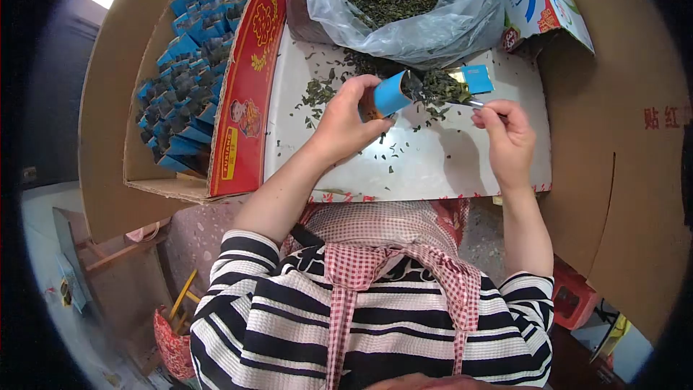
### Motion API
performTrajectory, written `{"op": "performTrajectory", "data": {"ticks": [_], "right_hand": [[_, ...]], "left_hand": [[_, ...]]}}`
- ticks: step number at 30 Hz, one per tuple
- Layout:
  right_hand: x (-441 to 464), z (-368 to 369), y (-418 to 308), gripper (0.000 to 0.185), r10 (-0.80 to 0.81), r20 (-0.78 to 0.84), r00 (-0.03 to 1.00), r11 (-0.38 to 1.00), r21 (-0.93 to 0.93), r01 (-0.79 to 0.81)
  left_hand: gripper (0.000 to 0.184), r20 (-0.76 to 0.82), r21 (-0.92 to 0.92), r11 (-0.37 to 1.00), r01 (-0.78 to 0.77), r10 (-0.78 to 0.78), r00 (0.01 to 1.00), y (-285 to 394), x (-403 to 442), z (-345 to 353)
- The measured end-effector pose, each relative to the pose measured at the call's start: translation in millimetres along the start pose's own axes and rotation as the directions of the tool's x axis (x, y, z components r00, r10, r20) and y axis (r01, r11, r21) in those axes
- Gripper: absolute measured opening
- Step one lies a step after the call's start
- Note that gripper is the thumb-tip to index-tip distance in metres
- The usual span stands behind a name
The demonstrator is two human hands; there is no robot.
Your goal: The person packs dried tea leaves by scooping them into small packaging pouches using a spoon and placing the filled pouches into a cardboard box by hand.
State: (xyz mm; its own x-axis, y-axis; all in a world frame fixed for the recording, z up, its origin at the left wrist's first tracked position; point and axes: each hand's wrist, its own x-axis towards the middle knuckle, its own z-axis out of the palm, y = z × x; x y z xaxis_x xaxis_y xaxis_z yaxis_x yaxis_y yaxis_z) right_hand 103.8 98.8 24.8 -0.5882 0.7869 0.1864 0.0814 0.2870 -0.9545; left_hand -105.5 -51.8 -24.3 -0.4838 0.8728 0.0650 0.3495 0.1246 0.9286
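Observation:
My left hand (345, 121) is wrapped round a small blue packet (390, 95), tilted so that its open mouth faces right. In my right hand (511, 141), fingers pinch the metal handle of a spoon (473, 103). Dark green dried leaves, like loose tea (446, 88), are heaped on the spoon close to the packet's mouth and hide its bowl. Another blue packet (477, 79) lies on the white tabletop (433, 166) just behind the spoon. Beyond both hands, a clear plastic bag (426, 42) stands open, full of the same leaves.
At left, a red-sided cardboard box (249, 94) holds many upright blue packets (191, 72). A white and blue printed carton (538, 0) stands at back right, beside large brown cardboard (613, 101). Loose leaves (317, 94) are scattered over the tabletop.

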Motion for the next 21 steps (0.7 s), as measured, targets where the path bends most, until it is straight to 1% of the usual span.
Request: {"op": "performTrajectory", "data": {"ticks": [1,2,3,5,7,8,9,10,11,12,13,14,15,16,17,18,20,21], "right_hand": [[1,-3,-6,0.004,-0.033,0.034,0.999,0.999,-0.011,0.034],[3,-5,-11,0.004,-0.065,0.068,0.996,0.998,-0.02,0.067],[5,-8,-15,0.004,-0.066,0.071,0.995,0.997,-0.024,0.068],[10,-11,-23,0.005,-0.105,0.146,0.984,0.992,-0.053,0.114],[15,-8,-30,0.005,-0.104,0.173,0.98,0.991,-0.071,0.117],[18,-7,-33,0.005,-0.099,0.196,0.976,0.989,-0.085,0.118],[21,-7,-34,0.005,-0.1,0.199,0.975,0.989,-0.09,0.12],[24,-6,-35,0.005,-0.131,0.242,0.961,0.976,-0.141,0.168],[27,-6,-37,0.004,-0.159,0.286,0.945,0.957,-0.19,0.218],[30,-6,-38,0.004,-0.159,0.291,0.943,0.956,-0.194,0.221],[32,-6,-40,0.004,-0.193,0.316,0.929,0.94,-0.213,0.268],[34,-4,-41,0.005,-0.226,0.341,0.912,0.921,-0.229,0.314],[37,-3,-44,0.005,-0.226,0.346,0.91,0.92,-0.231,0.317],[39,-1,-48,0.006,-0.283,0.369,0.885,0.884,-0.258,0.39],[42,0,-51,0.008,-0.338,0.392,0.856,0.841,-0.281,0.461],[44,1,-53,0.008,-0.338,0.395,0.854,0.84,-0.282,0.463],[50,2,-57,0.015,-0.359,0.449,0.819,0.819,-0.269,0.506],[53,3,-60,0.015,-0.359,0.451,0.817,0.818,-0.269,0.508]], "left_hand": [[0.066,0.004,0.042,0.999,-0.003,0.003,1.0,2,0,-1],[0.066,0.0,0.037,0.999,-0.003,0.003,1.0,2,0,0],[0.066,0.012,0.012,1.0,0.012,-0.012,1.0,2,0,0],[0.066,0.021,-0.018,0.999,0.026,-0.026,0.999,3,-1,-2],[0.065,0.069,0.024,0.999,0.038,-0.04,0.997,8,-2,-5],[0.065,0.067,0.018,0.999,0.038,-0.039,0.997,5,-2,-5],[0.063,0.102,-0.046,0.999,0.002,0.003,0.995,0,-2,-4],[0.061,0.133,-0.111,0.993,-0.032,0.047,0.99,-3,-2,-4],[0.061,0.128,-0.117,0.993,-0.034,0.049,0.991,-6,-2,-5],[0.061,0.162,-0.153,0.988,-0.016,0.041,0.986,-7,-1,-5],[0.061,0.195,-0.188,0.982,0.004,0.033,0.98,-8,-1,-6],[0.061,0.191,-0.193,0.981,0.004,0.033,0.981,-11,-1,-6],[0.061,0.22,-0.315,0.948,0.038,0.034,0.975,-13,0,-6],[0.062,0.248,-0.43,0.9,0.075,0.038,0.968,-15,0,-6],[0.062,0.245,-0.433,0.898,0.074,0.038,0.969,-15,0,-6],[0.062,0.258,-0.448,0.891,0.078,0.045,0.965,-14,0,-6],[0.063,0.27,-0.463,0.883,0.082,0.053,0.961,-13,0,-8],[0.065,0.323,-0.518,0.841,0.157,0.022,0.946,-11,1,-10]]}}
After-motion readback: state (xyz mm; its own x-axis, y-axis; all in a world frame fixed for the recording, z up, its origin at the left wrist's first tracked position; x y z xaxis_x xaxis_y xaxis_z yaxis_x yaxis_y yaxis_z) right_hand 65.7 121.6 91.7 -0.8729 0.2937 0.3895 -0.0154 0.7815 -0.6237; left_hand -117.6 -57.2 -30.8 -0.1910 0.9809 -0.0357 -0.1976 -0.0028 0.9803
